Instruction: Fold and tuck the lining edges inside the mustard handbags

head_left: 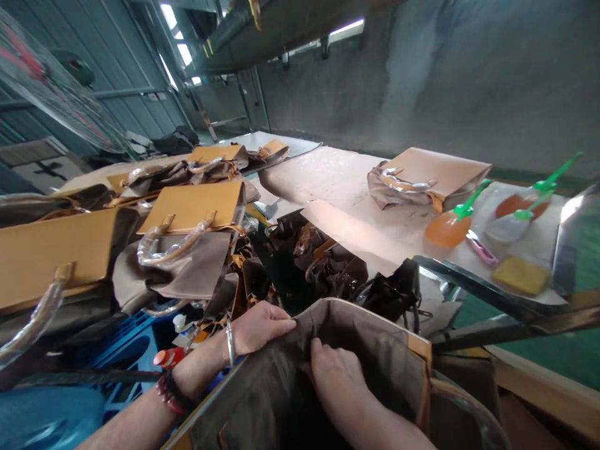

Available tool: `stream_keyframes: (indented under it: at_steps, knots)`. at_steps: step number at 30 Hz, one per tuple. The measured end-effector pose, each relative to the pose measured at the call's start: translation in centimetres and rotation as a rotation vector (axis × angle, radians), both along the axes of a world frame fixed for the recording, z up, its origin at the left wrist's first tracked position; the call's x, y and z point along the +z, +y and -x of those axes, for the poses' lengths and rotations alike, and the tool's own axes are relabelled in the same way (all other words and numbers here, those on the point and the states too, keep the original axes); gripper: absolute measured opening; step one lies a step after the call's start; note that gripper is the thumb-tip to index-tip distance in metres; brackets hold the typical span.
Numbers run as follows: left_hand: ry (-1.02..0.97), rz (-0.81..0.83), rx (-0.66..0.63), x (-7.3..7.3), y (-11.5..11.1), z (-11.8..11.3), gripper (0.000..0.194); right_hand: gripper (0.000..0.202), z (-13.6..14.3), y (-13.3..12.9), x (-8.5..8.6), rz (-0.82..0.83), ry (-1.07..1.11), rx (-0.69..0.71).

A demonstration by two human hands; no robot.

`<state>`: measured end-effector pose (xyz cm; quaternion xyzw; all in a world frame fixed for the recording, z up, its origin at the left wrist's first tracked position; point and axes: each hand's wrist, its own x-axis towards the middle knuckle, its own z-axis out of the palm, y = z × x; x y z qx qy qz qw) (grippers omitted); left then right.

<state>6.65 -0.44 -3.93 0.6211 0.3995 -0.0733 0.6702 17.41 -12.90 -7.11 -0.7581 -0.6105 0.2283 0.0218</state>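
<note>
Nearest the camera, a large open handbag point(262, 394) with a dark brown fabric lining and a pale-edged rim fills the lower middle of the head view. Its mouth faces the person, and a handle in clear wrap point(473, 406) arcs at its right side. The left hand point(265, 326), a silver bangle point(230, 342) and a dark red bracelet point(171, 392) on its arm, holds the rim pinched between thumb and fingers at the far left part of the opening. The right hand point(338, 375) reaches inside, its fingers curled against the lining; whether they grip a fold, one cannot tell.

To the left stand a blue plastic crate point(135, 344) and a red-capped object point(169, 357), with several tan-and-brown handbags point(194, 209) lying beyond. More dark bags point(335, 265) are heaped past the rim. On a pale work surface point(344, 172) to the right, a pinkish-tan handbag point(443, 169) lies near an orange squeeze bottle with a green nozzle point(445, 230), two more green-nozzled bottles point(509, 227), a small pink tool point(482, 249) and a yellow sponge point(521, 275).
</note>
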Motion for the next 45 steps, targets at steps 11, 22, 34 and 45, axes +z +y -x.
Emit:
stream_keyframes:
  at_steps: [11, 22, 34, 45]
  knots:
    - [0.058, -0.009, -0.003, -0.7, 0.6, 0.2, 0.05, 0.021, -0.1, -0.4, -1.5, -0.037, 0.134, 0.027]
    - [0.105, -0.027, -0.014, -1.7, 0.7, 0.6, 0.053, 0.017, 0.2, -0.7, -1.6, -0.047, 0.179, 0.136]
    - [0.106, -0.06, -0.044, -2.4, 0.9, 0.9, 0.052, 0.017, -0.1, -1.1, -1.9, -0.083, 0.191, 0.195]
    - [0.073, -0.035, -0.055, -1.2, 0.2, 0.3, 0.04, 0.018, 0.4, -0.7, -2.6, -0.072, 0.184, 0.172]
